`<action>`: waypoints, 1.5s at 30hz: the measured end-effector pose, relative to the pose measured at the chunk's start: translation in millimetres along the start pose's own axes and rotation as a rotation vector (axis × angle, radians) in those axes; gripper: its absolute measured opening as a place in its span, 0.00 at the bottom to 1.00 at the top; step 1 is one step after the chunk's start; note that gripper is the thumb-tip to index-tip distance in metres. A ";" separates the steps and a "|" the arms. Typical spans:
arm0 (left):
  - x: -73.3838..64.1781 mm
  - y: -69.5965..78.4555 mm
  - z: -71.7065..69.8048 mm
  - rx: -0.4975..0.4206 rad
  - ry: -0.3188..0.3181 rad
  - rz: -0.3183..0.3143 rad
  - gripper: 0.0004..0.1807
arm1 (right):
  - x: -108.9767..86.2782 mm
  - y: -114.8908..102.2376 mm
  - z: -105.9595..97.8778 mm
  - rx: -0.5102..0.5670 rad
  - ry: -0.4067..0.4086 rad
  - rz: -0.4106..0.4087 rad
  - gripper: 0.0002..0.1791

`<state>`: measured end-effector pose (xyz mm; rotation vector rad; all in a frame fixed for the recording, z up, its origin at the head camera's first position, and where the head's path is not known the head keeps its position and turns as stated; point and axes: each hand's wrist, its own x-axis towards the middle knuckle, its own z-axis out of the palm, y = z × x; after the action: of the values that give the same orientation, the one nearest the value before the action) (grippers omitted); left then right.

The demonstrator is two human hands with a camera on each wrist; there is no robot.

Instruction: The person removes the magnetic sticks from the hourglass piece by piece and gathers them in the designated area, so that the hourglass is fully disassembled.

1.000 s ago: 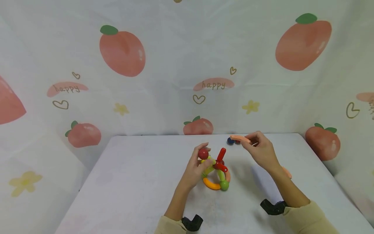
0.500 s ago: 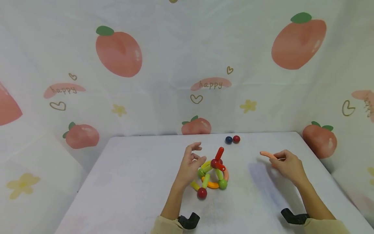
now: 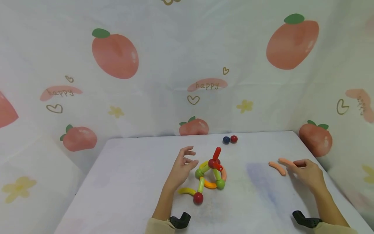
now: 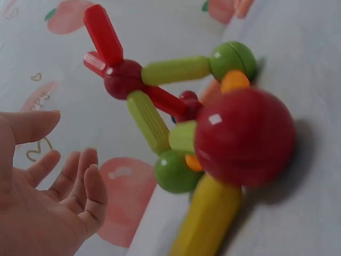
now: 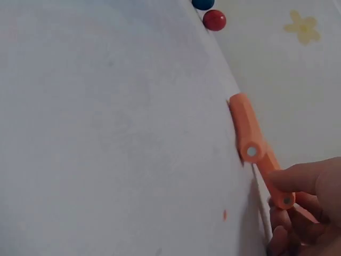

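My right hand (image 3: 309, 175) pinches the near end of a curved peach-coloured toy rod (image 3: 286, 162) between thumb and fingers, at the table's right. A second curved peach rod (image 3: 277, 168) lies right beside it. Pale discs show in both rod ends in the right wrist view. My left hand (image 3: 179, 170) is held with loosely bent fingers and nothing in it, left of a ball-and-rod structure (image 4: 176, 77). That structure joins green balls (image 3: 220, 184), red balls and green, orange and red rods. At its front, a red ball (image 4: 245, 137) carries a yellow curved rod (image 4: 208, 218).
A blue ball (image 3: 226, 140) and a loose red ball (image 3: 234, 139) stand together near the back edge of the white table (image 3: 128, 182). A fruit-print cloth (image 3: 157, 81) hangs behind the table.
My right hand has carried the peach rod right and down beside the other one. My left hand has let go of the red ball and the structure, whose front part now rests on the table.
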<state>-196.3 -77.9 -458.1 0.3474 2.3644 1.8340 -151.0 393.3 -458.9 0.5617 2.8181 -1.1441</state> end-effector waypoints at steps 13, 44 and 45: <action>-25.9 -26.9 -34.5 0.224 -0.176 -0.135 0.38 | -27.6 -20.8 28.6 -0.091 0.245 -0.284 0.23; -43.7 -30.4 -34.6 0.389 -0.330 -0.125 0.24 | -112.9 -158.5 208.1 0.126 -0.550 -0.487 0.20; -43.7 -30.5 -34.6 0.388 -0.326 -0.121 0.24 | -113.3 -158.8 208.7 0.123 -0.545 -0.487 0.19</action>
<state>-165.6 -128.8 -480.5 0.4875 2.4272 1.1566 -119.5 110.5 -484.4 -0.4121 2.4589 -1.2908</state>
